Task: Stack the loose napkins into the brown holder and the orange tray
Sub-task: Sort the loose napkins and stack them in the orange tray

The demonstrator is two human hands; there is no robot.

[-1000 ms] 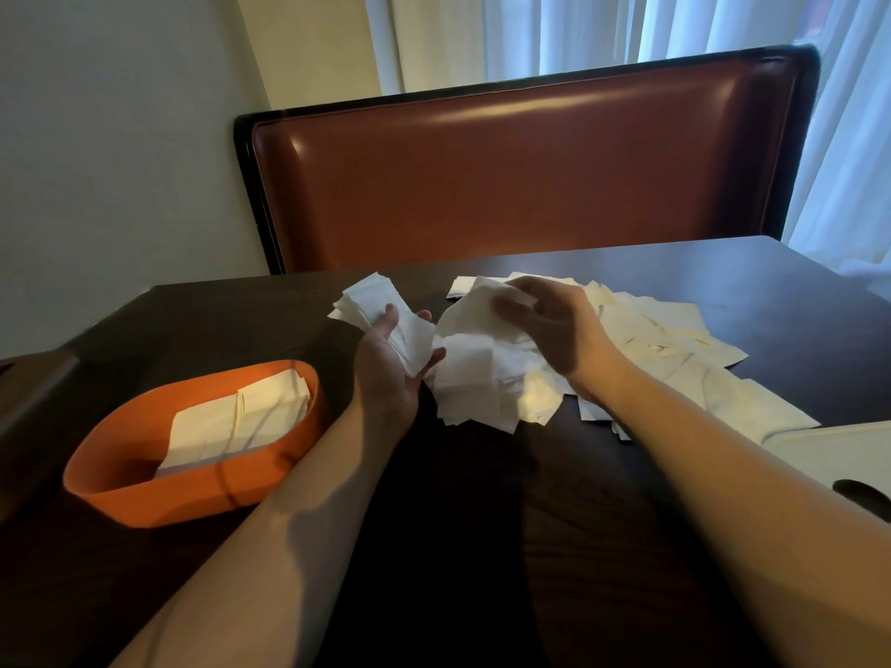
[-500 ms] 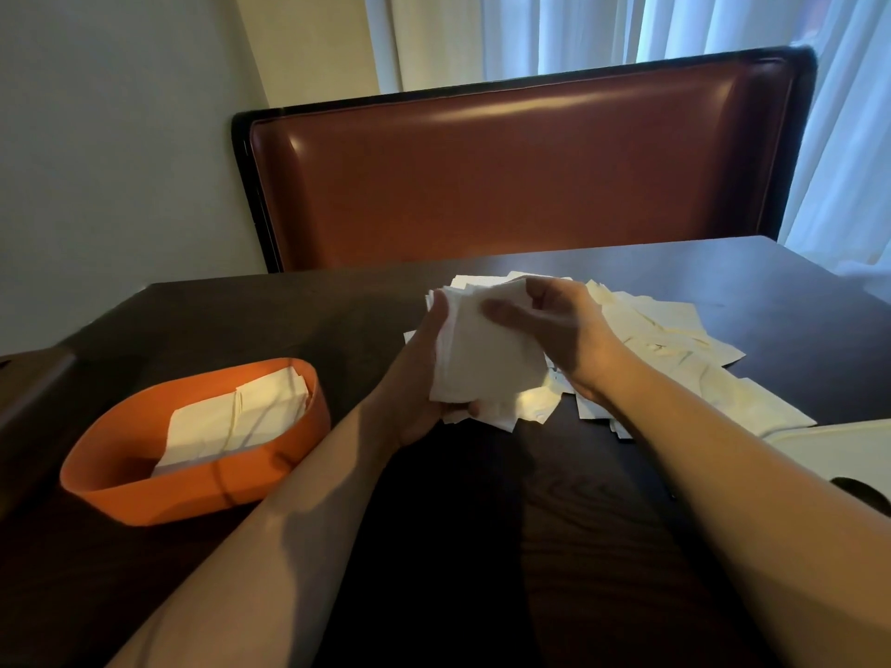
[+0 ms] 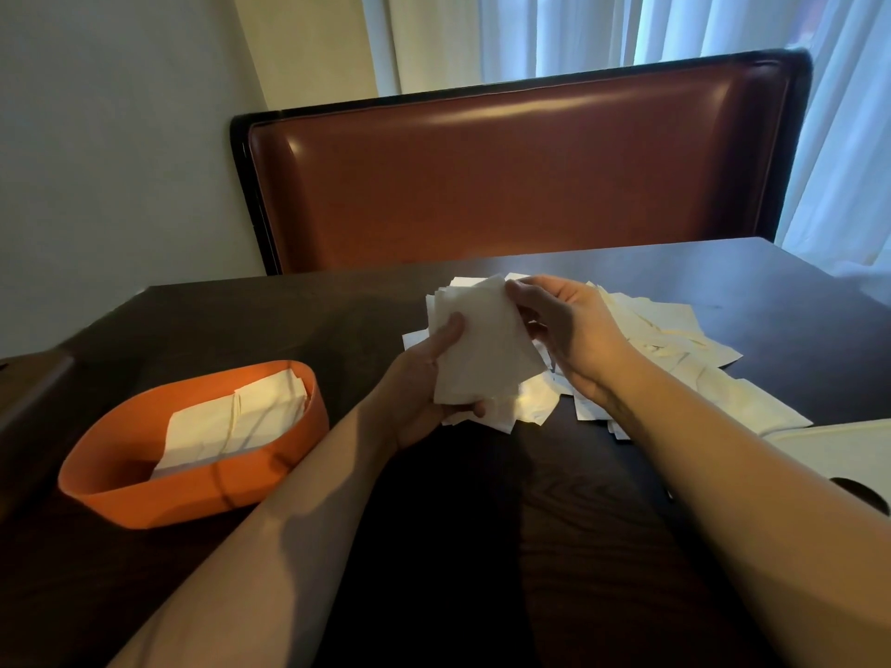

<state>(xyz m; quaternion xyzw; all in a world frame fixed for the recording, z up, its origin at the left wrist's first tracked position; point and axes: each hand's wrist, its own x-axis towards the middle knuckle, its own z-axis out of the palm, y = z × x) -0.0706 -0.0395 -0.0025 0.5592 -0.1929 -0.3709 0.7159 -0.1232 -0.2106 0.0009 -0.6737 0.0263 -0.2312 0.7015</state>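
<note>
**Both hands on a stack of napkins above the pile**

My left hand (image 3: 419,392) grips a stack of napkins (image 3: 477,349) from below and from the left, thumb pressed flat across its face and fingers curled under the bottom edge. The stack stands tilted, its face turned toward me, raised just above the dark surface (image 3: 482,547). My right hand (image 3: 569,330) holds the stack's upper right corner, fingertips (image 3: 513,291) pinching the top edge while the palm curves round the right side. So the stack sits between my two hands, touching both.

Under and behind my hands the loose napkins (image 3: 675,349) lie scattered over the surface, spreading to the right past my right wrist. A few poke out just below the stack.

To my left, well apart from the pile, the orange tray (image 3: 144,494) rests on the surface beside my left forearm. Inside it lie two rows of napkins (image 3: 236,421), side by side, toward its far end.

At the right edge a pale flat object (image 3: 839,450) lies near my right forearm; I cannot tell what it is. A brown padded booth back (image 3: 520,171) stands behind the surface.
</note>
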